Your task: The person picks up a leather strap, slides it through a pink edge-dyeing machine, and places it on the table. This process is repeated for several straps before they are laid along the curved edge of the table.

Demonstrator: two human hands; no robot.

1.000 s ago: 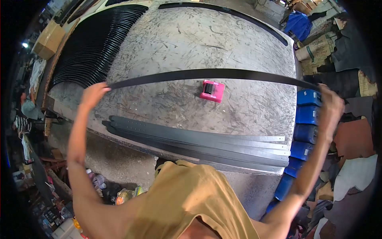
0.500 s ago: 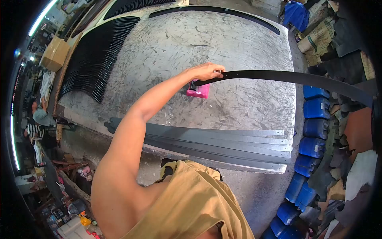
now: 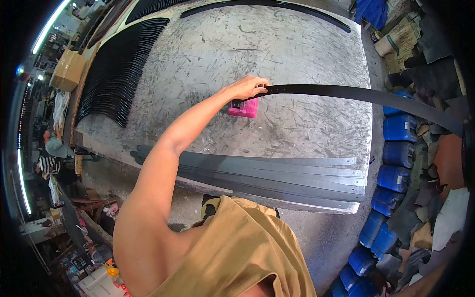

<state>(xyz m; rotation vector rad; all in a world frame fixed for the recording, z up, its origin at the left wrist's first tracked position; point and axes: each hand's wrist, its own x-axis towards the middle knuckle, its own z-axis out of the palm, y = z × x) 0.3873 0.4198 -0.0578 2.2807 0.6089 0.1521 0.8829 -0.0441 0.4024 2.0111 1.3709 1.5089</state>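
Note:
My left hand [image 3: 250, 88] reaches out over the worktable [image 3: 208, 141] with its fingers closed round one end of a long black belt strap [image 3: 336, 92]. Small holes show in the strap near my fingers. From there it runs off to the right, bowing past the table edge to the dark border of the view. Below the hand sits a small bright pink box [image 3: 242, 110] with something black at its top left, partly covered by the hand and strap end. My right hand is out of view.
Several flat dark strips [image 3: 277, 173] lie along the near table edge. Rows of glossy black strips [image 3: 118, 69] rest at the left, and one long strip [image 3: 267, 5] curves across the far side. Blue jugs [image 3: 398, 154] and leather scraps line the right. A person [image 3: 52, 143] is far left.
My left hand and the strap end have shifted slightly left along with the view. The hand still holds the strap over the pink box.

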